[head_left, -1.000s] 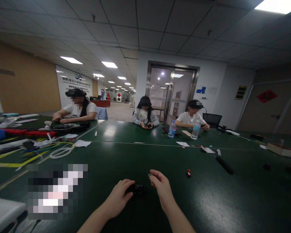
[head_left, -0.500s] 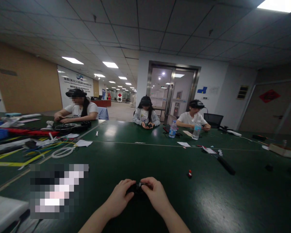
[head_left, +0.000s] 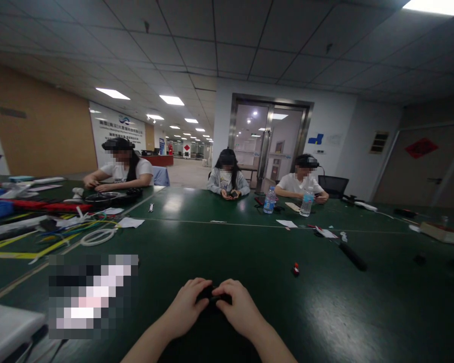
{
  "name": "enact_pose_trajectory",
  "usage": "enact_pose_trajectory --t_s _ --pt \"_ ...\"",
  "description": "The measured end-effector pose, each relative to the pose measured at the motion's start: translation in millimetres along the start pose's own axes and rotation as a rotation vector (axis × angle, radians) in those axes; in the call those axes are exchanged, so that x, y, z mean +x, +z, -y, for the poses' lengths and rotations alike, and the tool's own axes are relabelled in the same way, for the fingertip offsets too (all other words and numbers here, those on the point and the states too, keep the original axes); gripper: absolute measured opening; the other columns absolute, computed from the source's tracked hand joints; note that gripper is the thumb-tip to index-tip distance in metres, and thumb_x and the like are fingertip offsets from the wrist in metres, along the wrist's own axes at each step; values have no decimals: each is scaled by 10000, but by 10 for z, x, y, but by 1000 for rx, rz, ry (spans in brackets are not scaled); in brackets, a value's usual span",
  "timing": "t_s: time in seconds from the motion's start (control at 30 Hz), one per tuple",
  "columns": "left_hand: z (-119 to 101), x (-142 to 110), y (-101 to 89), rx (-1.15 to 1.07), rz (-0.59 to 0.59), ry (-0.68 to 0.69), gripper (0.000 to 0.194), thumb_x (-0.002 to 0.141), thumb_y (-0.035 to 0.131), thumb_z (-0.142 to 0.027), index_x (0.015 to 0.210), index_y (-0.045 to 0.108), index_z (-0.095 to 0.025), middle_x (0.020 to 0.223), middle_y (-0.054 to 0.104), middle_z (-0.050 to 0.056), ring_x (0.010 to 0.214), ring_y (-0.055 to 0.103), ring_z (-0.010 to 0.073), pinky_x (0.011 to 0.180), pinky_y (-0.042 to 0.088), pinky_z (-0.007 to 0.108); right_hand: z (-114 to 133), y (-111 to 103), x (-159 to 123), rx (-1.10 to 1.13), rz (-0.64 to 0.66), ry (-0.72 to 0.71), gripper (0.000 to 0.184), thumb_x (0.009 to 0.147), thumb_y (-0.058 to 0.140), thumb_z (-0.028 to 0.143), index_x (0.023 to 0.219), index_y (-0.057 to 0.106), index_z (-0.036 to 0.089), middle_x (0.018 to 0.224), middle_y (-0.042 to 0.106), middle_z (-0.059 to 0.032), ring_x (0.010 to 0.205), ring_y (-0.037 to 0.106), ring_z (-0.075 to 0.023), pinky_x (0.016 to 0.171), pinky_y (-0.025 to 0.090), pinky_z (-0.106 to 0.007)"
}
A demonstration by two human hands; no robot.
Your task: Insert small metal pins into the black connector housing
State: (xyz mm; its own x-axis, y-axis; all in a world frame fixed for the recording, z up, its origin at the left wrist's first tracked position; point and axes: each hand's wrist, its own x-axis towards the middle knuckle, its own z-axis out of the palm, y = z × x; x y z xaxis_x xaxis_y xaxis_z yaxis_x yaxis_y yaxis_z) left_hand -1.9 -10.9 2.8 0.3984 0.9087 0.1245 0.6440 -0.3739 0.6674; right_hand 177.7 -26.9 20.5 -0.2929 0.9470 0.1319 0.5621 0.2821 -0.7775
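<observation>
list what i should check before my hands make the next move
1. Left hand on the small black object: ok, thumb and fingers at its side.
2. Right hand on it too: ok, at the opposite side.
3. Clear view of the object: not ok, fingers cover most of it.
4. Its parts seated properly: cannot tell, too dark and hidden.
5. Small red item away from the hands: ok, off to the right.
6. Both water bottles upright: ok, across the table.
</observation>
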Motion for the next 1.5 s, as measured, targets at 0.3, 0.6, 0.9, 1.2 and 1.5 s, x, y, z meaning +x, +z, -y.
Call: enact_pose_trajectory --t_s 0.3,0.6,0.9,1.2,1.5 --pt "34 1 11 -6 5 3 414 770 462 -239 1182 500 -222 1193 520 45 1101 444 204 958 329 327 0 -59 -24 -28 34 6 305 685 561 183 938 652 328 1030 601 25 1016 501 -193 887 346 -345" --pt "54 7 24 3 10 0 413 778 456 -250 1187 497 -216 1202 509 50 1102 440 199 957 329 328 50 -65 -15 3 -27 26 194 752 518 283 861 678 284 943 646 7 961 532 -187 850 365 -315" --pt "53 13 33 16 2 10 415 771 461 -242 1184 495 -229 1179 522 40 1077 451 191 942 335 317 9 -53 15 -22 -35 -8 189 738 522 238 830 683 273 908 657 4 904 553 -178 815 386 -301" --pt "55 6 20 -4 0 -2 414 770 459 -238 1182 503 -228 1188 518 44 1093 443 201 953 330 331 -46 -13 30 5 -70 113 169 717 546 283 816 681 260 926 627 -6 917 547 -193 797 390 -307" --pt "29 -1 3 1 4 -4 417 770 460 -235 1185 498 -213 1181 518 48 1088 448 199 950 335 316 53 -73 -22 -7 -32 81 160 719 532 246 781 677 274 948 600 7 965 513 -185 835 377 -321"
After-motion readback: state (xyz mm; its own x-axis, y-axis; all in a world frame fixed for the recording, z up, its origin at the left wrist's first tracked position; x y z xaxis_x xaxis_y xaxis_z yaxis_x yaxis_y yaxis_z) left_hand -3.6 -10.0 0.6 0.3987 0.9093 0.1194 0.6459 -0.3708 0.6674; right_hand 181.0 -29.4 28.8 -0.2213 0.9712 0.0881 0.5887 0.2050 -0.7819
